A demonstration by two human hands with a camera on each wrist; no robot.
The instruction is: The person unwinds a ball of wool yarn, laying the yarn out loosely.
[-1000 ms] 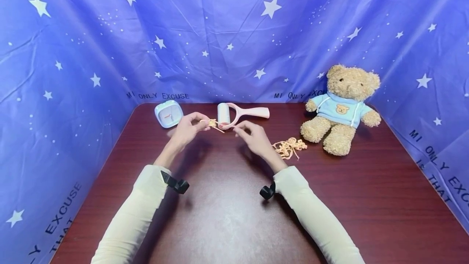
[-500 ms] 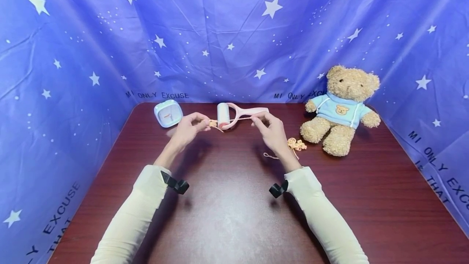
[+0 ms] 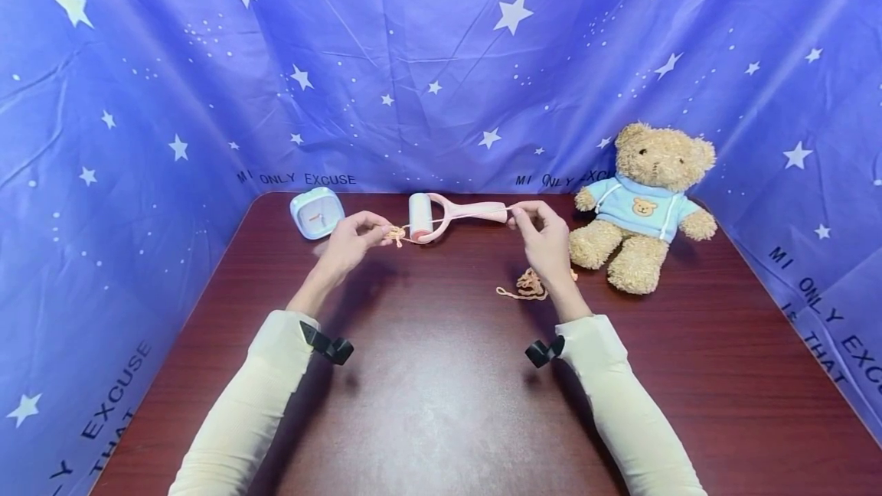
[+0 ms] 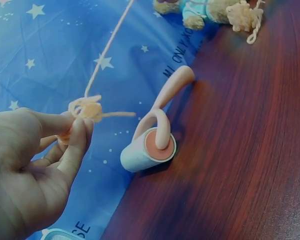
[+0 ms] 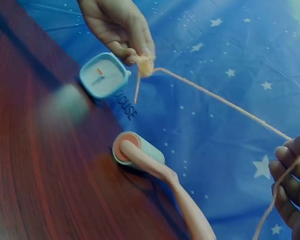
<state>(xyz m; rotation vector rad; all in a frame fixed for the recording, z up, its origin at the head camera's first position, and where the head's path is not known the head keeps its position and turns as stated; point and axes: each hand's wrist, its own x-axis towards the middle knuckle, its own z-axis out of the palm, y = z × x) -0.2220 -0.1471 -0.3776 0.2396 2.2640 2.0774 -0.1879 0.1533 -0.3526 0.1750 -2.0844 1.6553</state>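
Note:
My left hand (image 3: 351,243) pinches a small knotted bundle of orange-yellow yarn (image 4: 91,111) between thumb and fingertips. A short loose end sticks out of the bundle. From it a single yarn strand (image 5: 215,96) runs straight across to my right hand (image 3: 546,239), which pinches it with thumb and fingers. In the right wrist view the strand's tail hangs down past the right fingers (image 5: 285,192). Both hands are raised, with the strand crossing in front of the lint roller (image 3: 420,217) in the head view. A tangled yarn pile (image 3: 529,284) lies partly hidden behind my right hand.
The lint roller, with its pink handle, lies at the table's back edge. Left of it stands a light-blue clock (image 3: 317,213). A teddy bear (image 3: 644,205) in a blue top sits at the back right. A starry blue curtain (image 3: 413,60) surrounds the dark red table (image 3: 427,373).
My right hand has moved right, away from the left hand, drawing the strand out longer between them. The left hand has stayed nearly in place, and the bundle's loose end has shifted.

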